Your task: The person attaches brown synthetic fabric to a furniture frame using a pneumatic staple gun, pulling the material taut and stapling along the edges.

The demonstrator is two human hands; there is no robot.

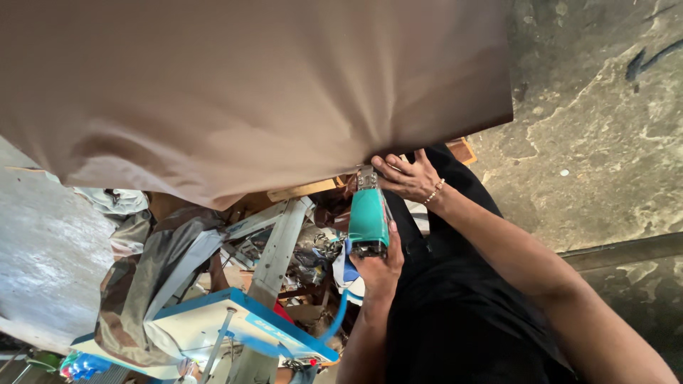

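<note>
The person wears a black garment over the torso with both forearms bare, a thin beaded bracelet (pixel 435 190) circles the wrist of the right hand (pixel 407 175), and the left hand (pixel 378 264) is unadorned.

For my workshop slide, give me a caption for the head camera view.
Right hand pins brown fabric while left hand holds a teal stapler at its edge.

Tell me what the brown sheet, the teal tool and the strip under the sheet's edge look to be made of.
Brown sheet: looks like matte woven fabric or leatherette; it folds softly and shows no gloss. Teal tool: smooth, slightly shiny plastic body, with a grey metal-looking nose at the top. Strip: pale, flat and straight-edged, likely bare wood.
</note>
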